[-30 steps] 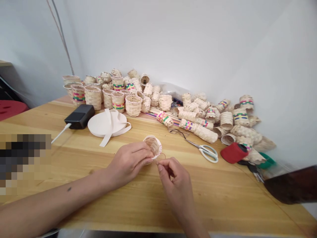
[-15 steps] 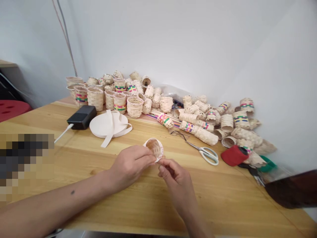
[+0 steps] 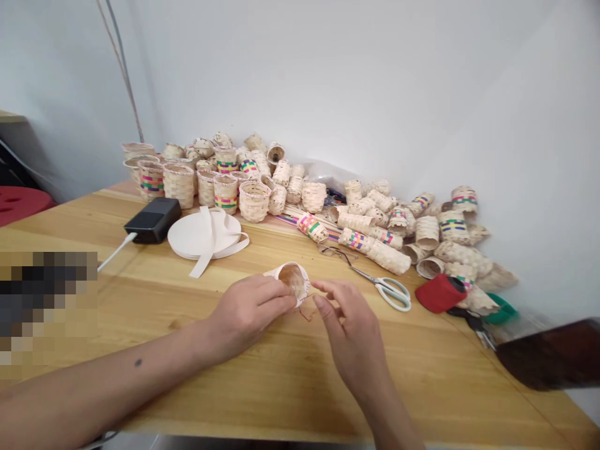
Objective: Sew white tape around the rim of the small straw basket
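Observation:
My left hand (image 3: 250, 309) is closed around a small woven bamboo basket (image 3: 293, 281), which lies tilted with its mouth facing me. White tape edges its rim, and pink-red stitches show along the rim's right side. A thin reddish thread (image 3: 307, 314) hangs in a loop below that side. Just right of the rim is my right hand (image 3: 349, 325), its thumb and index fingertips slightly apart. No needle can be made out there.
Many woven baskets (image 3: 255, 201) are piled along the wall. A roll of white tape (image 3: 180, 237) and a black box (image 3: 154, 220) lie left. Eyeglasses (image 3: 330, 251), scissors (image 3: 396, 294) and a red thread spool (image 3: 438, 294) lie right. A dark object (image 3: 553, 356) stands at far right.
My right hand has moved slightly right, and its thumb and index finger have parted. The basket has turned a little in my left hand, and more thread shows below the rim.

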Tool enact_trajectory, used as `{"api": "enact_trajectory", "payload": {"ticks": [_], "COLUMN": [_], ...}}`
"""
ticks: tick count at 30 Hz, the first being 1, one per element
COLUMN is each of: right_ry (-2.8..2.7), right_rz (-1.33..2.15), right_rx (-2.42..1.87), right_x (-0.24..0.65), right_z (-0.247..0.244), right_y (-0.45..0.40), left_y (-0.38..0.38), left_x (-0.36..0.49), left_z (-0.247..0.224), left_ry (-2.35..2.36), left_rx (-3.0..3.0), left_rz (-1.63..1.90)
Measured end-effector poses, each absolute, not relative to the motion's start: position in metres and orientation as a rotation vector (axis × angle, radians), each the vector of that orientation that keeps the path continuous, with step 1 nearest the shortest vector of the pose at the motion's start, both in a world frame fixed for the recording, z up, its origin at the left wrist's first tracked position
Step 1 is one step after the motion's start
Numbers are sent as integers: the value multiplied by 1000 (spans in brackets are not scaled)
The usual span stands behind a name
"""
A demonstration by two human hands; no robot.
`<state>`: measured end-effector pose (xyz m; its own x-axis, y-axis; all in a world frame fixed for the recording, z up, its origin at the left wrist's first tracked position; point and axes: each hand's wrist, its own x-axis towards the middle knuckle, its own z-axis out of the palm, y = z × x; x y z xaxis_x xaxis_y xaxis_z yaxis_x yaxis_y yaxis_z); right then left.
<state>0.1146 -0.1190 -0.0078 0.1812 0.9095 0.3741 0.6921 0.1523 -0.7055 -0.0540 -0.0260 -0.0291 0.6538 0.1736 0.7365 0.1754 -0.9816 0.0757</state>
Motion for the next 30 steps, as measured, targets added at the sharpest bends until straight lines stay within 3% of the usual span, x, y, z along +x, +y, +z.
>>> {"api": "enact_trajectory", "payload": {"ticks": [3,8,14,25,30], "right_ry": [-1818,-2087,-1942,-1688,-1625], "right_rz": [164,253,508,498,740], "right_rx": [-1634,-1703,-1702,-1803,-1661], "right_x": [120,114,114,107,113], "right_z": [7,20,23,4,7], "right_y": [-117,-109,-108,-98,-98], "left_y": [-26,-28,-26,-24,-23], "left_x": [-54,-52,-52,-52,-52], "left_z": [-31,-34,-35,-32,-32], "left_ry": [-229,-177,-147,-152,-145], "left_rx": [-2868,-2895,-2881,-2919,-2884], "left_rz": [-1197,-1102,-1123,-1179,-1162]}}
